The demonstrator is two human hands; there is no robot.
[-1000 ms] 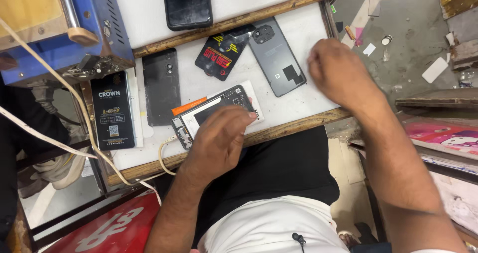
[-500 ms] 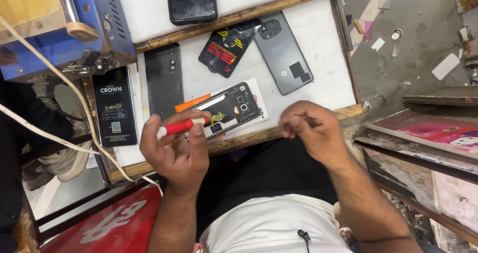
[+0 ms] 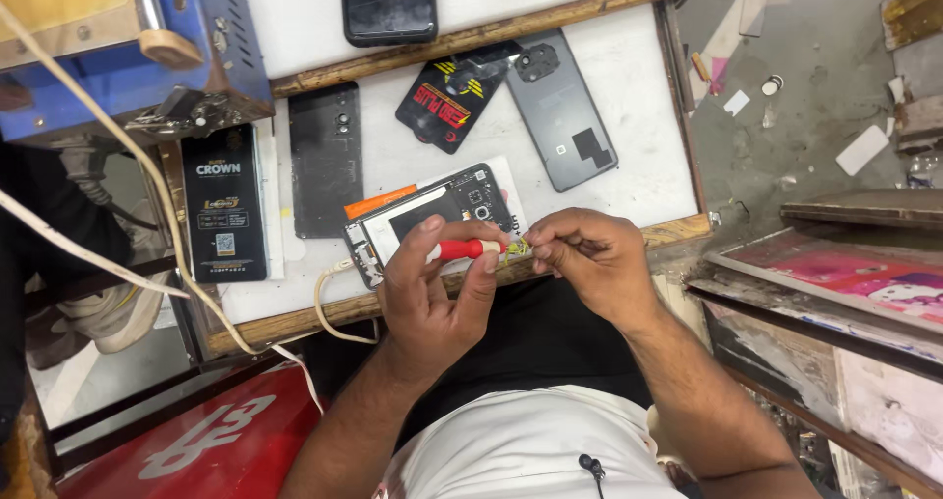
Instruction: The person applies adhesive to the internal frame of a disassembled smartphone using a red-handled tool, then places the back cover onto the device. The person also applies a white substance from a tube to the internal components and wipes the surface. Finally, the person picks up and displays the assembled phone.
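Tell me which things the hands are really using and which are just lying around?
In use:
left hand, fingers round the red-handled screwdriver
right hand at the screwdriver's tip
opened phone, just beyond both hands

Lying about:
grey back cover
black and red case
dark back panel
black phone
black box
blue machine

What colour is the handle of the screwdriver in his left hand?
Red, clear in the head view: screwdriver in the left hand.

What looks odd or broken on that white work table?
The phone under the hands lies opened, its back off and circuit parts bare. The left hand holds a red-handled screwdriver over it. Two loose back covers lie askew nearby.
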